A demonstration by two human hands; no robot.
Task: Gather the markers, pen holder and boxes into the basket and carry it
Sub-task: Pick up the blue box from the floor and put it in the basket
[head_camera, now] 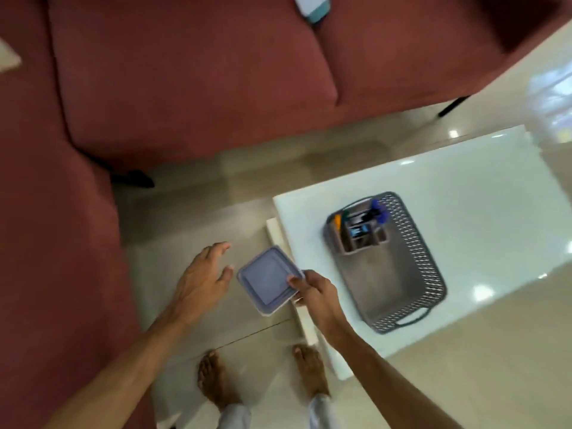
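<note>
A grey perforated basket [411, 292] with handles stands on the white table [483, 187]. At its far end sits a grey pen holder [360, 235] with blue, green and orange markers [379, 210] in it. My right hand [312, 292] pinches the right edge of a square box with a blue-grey lid [267, 278], held in the air over the floor just left of the table's corner. My left hand [202, 277] hovers open beside the box's left side, apart from it.
A dark red L-shaped sofa [185, 72] fills the left and the far side. A white and teal object [312, 6] lies on the sofa at the top edge. My bare feet [216, 382] stand on the glossy tile floor beside the table's near left edge.
</note>
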